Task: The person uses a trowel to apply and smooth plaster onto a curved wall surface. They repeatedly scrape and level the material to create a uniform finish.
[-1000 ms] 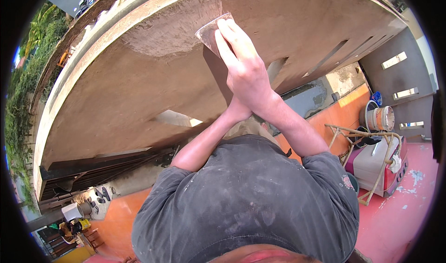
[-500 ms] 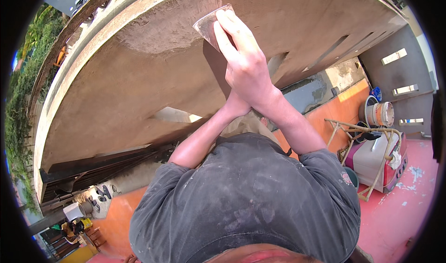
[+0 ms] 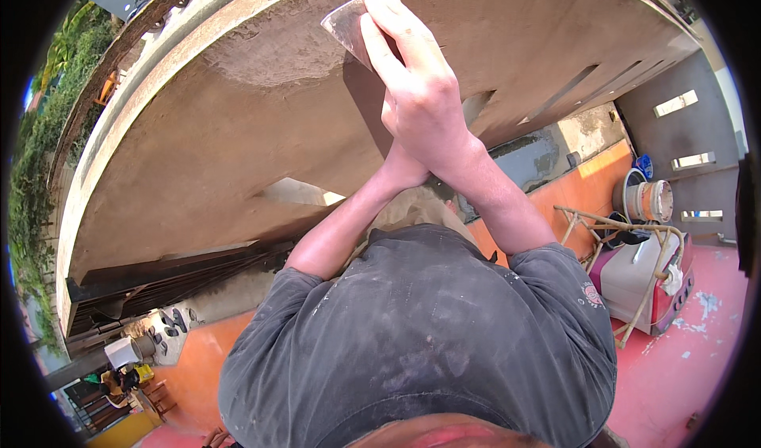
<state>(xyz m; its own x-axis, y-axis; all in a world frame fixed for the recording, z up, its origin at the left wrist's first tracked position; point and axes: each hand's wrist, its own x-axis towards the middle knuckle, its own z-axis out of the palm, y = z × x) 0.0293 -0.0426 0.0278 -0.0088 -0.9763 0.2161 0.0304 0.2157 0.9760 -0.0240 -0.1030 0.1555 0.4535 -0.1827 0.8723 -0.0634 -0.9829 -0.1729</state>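
A flat plastering trowel (image 3: 347,26) lies against the brown rendered wall (image 3: 238,163) near the top of the head view. My right hand (image 3: 420,91) rests on its back with the fingers stretched along the blade. My left hand (image 3: 396,171) is tucked under the right one and mostly hidden; only its wrist and forearm show, crossing beneath the right forearm. A rougher, freshly worked patch of render (image 3: 269,60) sits just left of the trowel. My grey dusty shirt fills the lower middle.
At the right stand a white and pink box-like machine (image 3: 642,278), a wooden trestle (image 3: 610,226) and a bucket (image 3: 654,201) on a red and orange floor. Dark metal bars (image 3: 174,274) lie at the lower left. Greenery (image 3: 40,147) lines the left rim.
Both hands have pushed the trowel further up the wall, toward the top of the picture, with the arms stretching out more.
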